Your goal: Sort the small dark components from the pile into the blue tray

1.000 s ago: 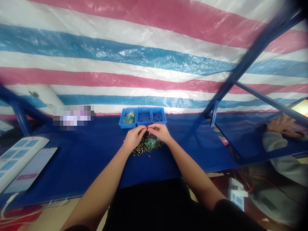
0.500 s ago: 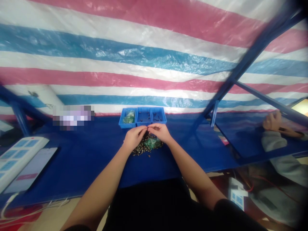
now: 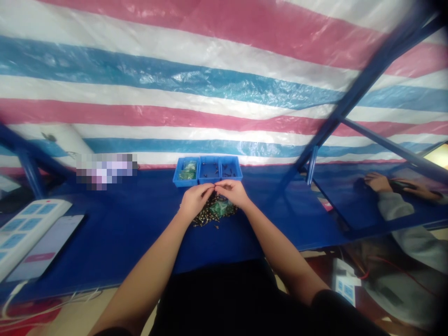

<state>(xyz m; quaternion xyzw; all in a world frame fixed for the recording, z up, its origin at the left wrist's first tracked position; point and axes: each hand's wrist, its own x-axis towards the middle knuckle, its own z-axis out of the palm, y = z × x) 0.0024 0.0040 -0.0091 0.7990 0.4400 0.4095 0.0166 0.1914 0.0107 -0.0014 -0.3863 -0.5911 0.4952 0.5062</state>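
My left hand [image 3: 195, 199] and my right hand [image 3: 233, 191] meet fingertip to fingertip above a heap of small dark and brass-coloured parts [image 3: 207, 215] on the blue table [image 3: 119, 228]. Both hands pinch something tiny between them, too small to make out. A crumpled green plastic bag [image 3: 219, 208] lies in the heap, partly under my right hand. Just behind my hands stand three small blue bins [image 3: 207, 171] in a row: the left one holds green bags, the other two hold a few dark parts.
A white power strip [image 3: 24, 228] and a phone [image 3: 47, 252] lie at the left edge. Blue frame struts [image 3: 353, 98] cross on the right. A co-worker's hands [image 3: 378, 182] and grey sleeve rest at the far right. A striped tarp hangs behind.
My hands stay pinched together over the heap. The co-worker's hand at the far right has dropped and moved left onto the table.
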